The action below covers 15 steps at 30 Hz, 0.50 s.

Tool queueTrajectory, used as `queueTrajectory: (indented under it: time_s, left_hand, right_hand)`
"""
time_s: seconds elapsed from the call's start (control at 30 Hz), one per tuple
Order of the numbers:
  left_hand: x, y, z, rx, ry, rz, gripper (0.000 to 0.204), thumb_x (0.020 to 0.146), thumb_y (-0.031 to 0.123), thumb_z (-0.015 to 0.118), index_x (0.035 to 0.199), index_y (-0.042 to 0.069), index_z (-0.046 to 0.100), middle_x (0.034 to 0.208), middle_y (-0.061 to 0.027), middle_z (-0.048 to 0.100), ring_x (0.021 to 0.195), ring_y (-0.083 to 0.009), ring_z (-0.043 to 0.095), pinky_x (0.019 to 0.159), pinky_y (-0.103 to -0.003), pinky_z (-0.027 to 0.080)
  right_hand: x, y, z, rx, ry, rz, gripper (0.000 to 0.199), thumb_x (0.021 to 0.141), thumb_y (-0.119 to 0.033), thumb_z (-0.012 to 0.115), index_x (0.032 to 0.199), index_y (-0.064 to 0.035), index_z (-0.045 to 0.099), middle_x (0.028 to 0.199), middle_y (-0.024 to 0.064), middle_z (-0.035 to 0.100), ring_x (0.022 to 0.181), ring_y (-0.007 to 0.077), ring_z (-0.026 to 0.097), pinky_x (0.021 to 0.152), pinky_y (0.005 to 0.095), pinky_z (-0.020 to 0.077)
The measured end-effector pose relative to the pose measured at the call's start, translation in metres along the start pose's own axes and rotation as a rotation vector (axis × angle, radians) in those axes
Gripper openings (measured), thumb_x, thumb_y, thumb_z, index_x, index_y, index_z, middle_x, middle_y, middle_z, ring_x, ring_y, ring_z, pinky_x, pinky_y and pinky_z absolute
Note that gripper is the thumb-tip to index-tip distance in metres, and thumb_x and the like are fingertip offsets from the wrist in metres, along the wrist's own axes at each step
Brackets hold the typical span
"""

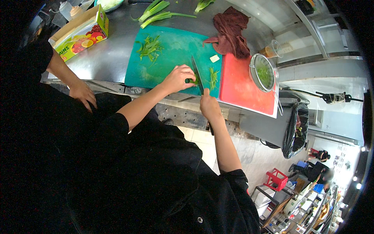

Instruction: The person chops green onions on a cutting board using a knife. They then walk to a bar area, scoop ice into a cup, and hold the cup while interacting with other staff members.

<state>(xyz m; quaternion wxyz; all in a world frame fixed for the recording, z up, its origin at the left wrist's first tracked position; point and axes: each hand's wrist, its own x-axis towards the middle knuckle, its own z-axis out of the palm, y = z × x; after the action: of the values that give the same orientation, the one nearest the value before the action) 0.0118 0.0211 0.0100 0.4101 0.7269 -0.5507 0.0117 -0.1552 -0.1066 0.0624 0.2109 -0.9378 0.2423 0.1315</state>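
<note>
My right hand (210, 106) grips the handle of a kitchen knife (197, 72), its blade pointing away from me over the green cutting board (171, 54). Close to the left of the blade, my left hand (180, 79) curls its fingers over a small bunch of green stalks (192, 81), mostly hidden beneath them. Right of the blade lies a small heap of thin green strips (213, 77), with a pale yellow block (214, 58) just beyond. A larger pile of cut greens (151, 48) rests at the board's far left.
A red board (246, 84) adjoins on the right, carrying a sieve (263, 72) with greens inside. Behind are a brown cloth (232, 31) and leek-like stalks (159, 15). A fruit-printed carton (80, 35) and another person's hand (82, 95) are left; a lined bin (296, 130) stands right.
</note>
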Motion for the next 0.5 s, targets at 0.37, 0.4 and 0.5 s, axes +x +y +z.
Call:
queueTrajectory:
  time_s: [0.37, 0.4, 0.5]
  left_hand:
    - [-0.0042, 0.0045, 0.0026, -0.039, 0.0, -0.004, 0.018, 0.075, 0.026, 0.082, 0.082, 0.015, 0.07, 0.094, 0.0015, 0.065, 0.105, -0.0209, 0.061, 0.09, -0.04, 0.044]
    - [-0.0033, 0.0035, 0.0038, -0.042, -0.002, -0.027, 0.018, 0.075, 0.026, 0.082, 0.083, 0.014, 0.071, 0.095, 0.001, 0.065, 0.105, -0.021, 0.061, 0.09, -0.04, 0.044]
    - [0.0003, 0.0003, 0.0082, -0.073, -0.017, -0.094, 0.019, 0.074, 0.026, 0.082, 0.083, 0.013, 0.071, 0.095, -0.0005, 0.066, 0.105, -0.0216, 0.061, 0.09, -0.04, 0.045]
  right_hand:
    - [0.0011, 0.0048, 0.0075, -0.008, 0.046, -0.029, 0.018, 0.095, -0.008, 0.043, 0.11, 0.0002, 0.039, 0.083, 0.0375, 0.064, 0.081, 0.0537, 0.066, 0.071, 0.061, 0.0525]
    - [0.0014, 0.0056, 0.0083, -0.015, 0.061, -0.044, 0.017, 0.096, -0.01, 0.045, 0.109, -0.0002, 0.039, 0.08, 0.0364, 0.064, 0.079, 0.0533, 0.065, 0.069, 0.061, 0.0523]
    - [0.0014, 0.0061, 0.0098, -0.045, 0.098, -0.06, 0.019, 0.099, -0.015, 0.049, 0.107, -0.001, 0.039, 0.075, 0.0343, 0.063, 0.075, 0.0522, 0.065, 0.065, 0.0609, 0.052]
